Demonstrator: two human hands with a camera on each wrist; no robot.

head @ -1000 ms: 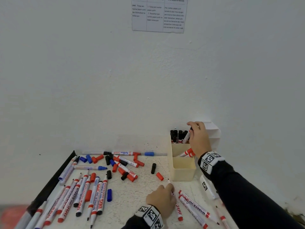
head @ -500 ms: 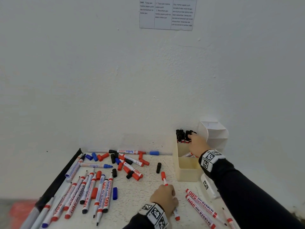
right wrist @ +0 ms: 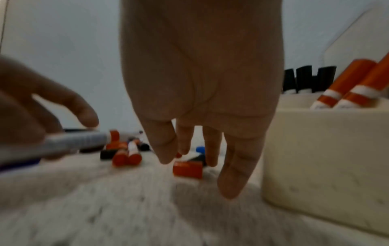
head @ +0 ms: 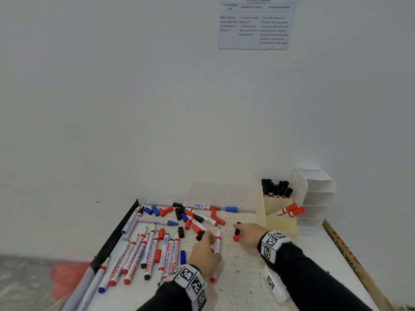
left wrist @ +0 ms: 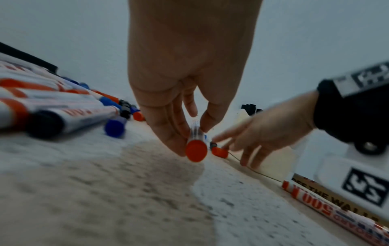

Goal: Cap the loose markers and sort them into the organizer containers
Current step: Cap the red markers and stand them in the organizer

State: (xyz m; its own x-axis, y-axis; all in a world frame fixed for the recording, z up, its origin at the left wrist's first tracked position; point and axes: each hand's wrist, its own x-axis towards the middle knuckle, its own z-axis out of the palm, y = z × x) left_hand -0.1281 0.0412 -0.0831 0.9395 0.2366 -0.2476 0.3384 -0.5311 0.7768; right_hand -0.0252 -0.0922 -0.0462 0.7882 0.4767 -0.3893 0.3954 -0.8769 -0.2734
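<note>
Head view shows the bench (head: 247, 277) with most of the job left: a beige organizer (head: 280, 225) near the wall holds a cluster of black-capped markers (head: 277, 189) upright in its back compartment and two red-capped markers (head: 292, 211) leaning in the next one, while a white tiered organizer (head: 314, 194) beside it looks empty. On the left of the bench, well over a dozen loose markers (head: 146, 250) lie uncapped in a rough row — red, black and blue ends — and a scatter of loose caps (head: 179, 216) lies beyond them.

My reading is that a red marker is about to be capped. The left hand (head: 205, 254) pinches an uncapped red marker (head: 217, 242) between thumb and fingers, tip pointing away. The right hand (head: 249, 236) hovers with fingers relaxed and spread just over a red cap (head: 236, 238), with a black cap (head: 237, 230) beside it; neither is gripped yet.

Readable writing, largest first: "WHITE BOARD" and "500" on the marker barrels, "Artline" on a long marker (head: 197, 206) by the wall, and "THE WALL" on a strip (head: 350, 259) along the bench's right edge. The wall notice (head: 256, 25) is too blurred to read.
</note>
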